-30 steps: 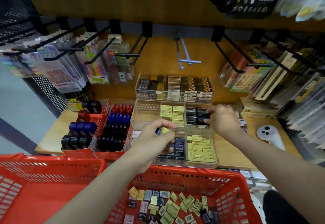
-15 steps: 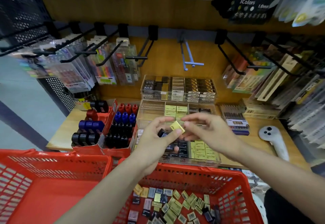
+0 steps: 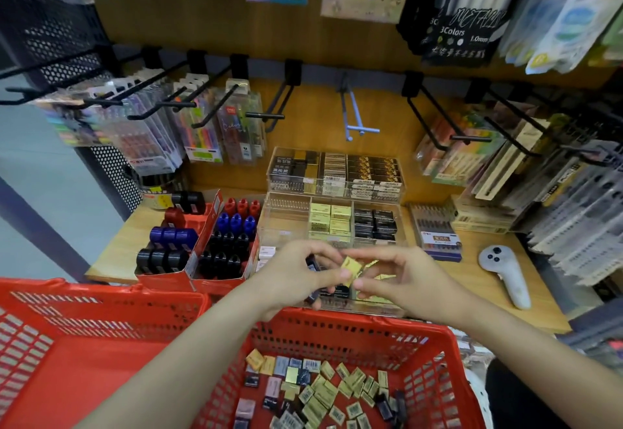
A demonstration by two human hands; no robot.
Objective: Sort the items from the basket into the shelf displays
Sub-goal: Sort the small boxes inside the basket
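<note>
Sitting at the near left, an empty red basket (image 3: pixel 84 354) touches the second red basket (image 3: pixel 435 354), whose floor is littered with small yellow and black boxes (image 3: pixel 323 395). Farther back on the wooden shelf (image 3: pixel 111 253), two red cartons (image 3: pixel 202 253) hold black, blue and red round items, with packs of pens (image 3: pixel 145 135) hanging on hooks above them. Just right of the cartons stands a tiered clear display case (image 3: pixel 337 192), its middle tier showing a row of yellow boxes beside a row of black ones. Above the case's near tier, the left hand (image 3: pixel 296 277) curls its fingers round a dark box (image 3: pixel 312 263) while its thumb and fingertips pinch one end of a small yellow box (image 3: pixel 350 268). The right hand (image 3: pixel 404 280) meets it from the right, thumb and forefinger closed on the same yellow box, the other fingers spread loosely. Far right on the shelf lies a white controller (image 3: pixel 505 273), near a flat pen set (image 3: pixel 438 236).
</note>
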